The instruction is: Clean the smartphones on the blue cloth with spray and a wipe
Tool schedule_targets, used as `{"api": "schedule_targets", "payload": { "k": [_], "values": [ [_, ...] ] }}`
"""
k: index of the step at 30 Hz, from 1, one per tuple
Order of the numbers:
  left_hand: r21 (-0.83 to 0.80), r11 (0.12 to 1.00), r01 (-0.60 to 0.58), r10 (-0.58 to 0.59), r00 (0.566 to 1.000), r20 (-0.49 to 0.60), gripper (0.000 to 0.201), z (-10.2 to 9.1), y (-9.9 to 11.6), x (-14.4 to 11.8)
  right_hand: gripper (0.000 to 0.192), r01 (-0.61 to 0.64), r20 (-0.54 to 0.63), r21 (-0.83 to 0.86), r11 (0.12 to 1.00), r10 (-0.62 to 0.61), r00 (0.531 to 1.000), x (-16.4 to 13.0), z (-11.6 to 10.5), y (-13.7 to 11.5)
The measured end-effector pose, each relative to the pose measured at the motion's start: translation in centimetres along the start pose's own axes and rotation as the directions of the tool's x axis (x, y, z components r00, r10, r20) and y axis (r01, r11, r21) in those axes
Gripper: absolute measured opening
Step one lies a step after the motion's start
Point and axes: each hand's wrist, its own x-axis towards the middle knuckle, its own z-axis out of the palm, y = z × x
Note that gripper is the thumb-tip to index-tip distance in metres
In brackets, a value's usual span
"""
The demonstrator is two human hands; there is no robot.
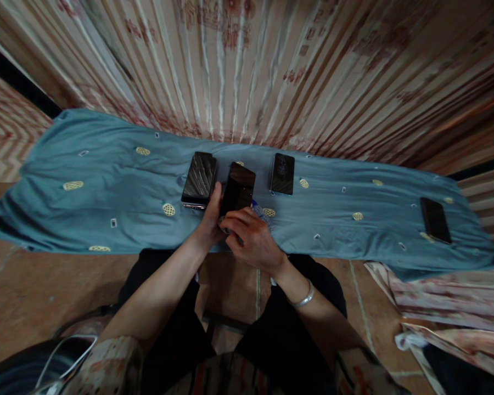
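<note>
A dark, glossy smartphone (239, 186) is in my left hand (212, 218), tilted above the cloth, with the thumb along its left edge. My right hand (253, 238) is closed, its fingers curled over the phone's lower end. Something small and pale shows at those fingertips, too hidden to name. Just beyond the right knuckles lies a clear plastic item with a blue part (261, 213), partly covered by the hand. Left of my left hand sits a stack of dark phones (200, 178). Another phone (282, 173), its screen marked, lies to the right.
A blue-green cloth with yellow prints (329, 219) covers the long, narrow table. One more dark phone (435, 220) lies near its right end. Pleated patterned curtains (239, 82) hang right behind the table. At the lower left, a white cable (66, 343) rests on a dark round object.
</note>
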Motion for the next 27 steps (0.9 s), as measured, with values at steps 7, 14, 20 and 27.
{"api": "schedule_targets", "payload": {
  "k": [7,14,20,27],
  "values": [
    [0.031,0.998,-0.052,0.053,0.998,-0.026,0.06,-0.1,-0.2,0.1,0.028,0.059,-0.035,0.015,0.998,-0.058,0.998,0.0,0.1,0.7],
    [0.006,0.997,-0.083,0.083,0.996,-0.038,0.06,0.5,-0.1,-0.1,0.027,0.045,-0.031,0.032,0.998,-0.044,0.999,0.1,-0.2,1.3],
    [-0.04,0.999,-0.01,0.008,0.999,-0.049,0.058,0.6,-0.1,0.1,0.028,-0.05,-0.038,0.004,0.999,0.05,0.998,0.0,-0.5,2.0],
    [-0.079,0.997,0.01,-0.012,0.999,-0.032,0.049,0.6,-0.3,0.2,0.033,-0.121,-0.099,-0.012,0.993,0.119,0.988,0.1,-0.9,2.7]
  ]
}}
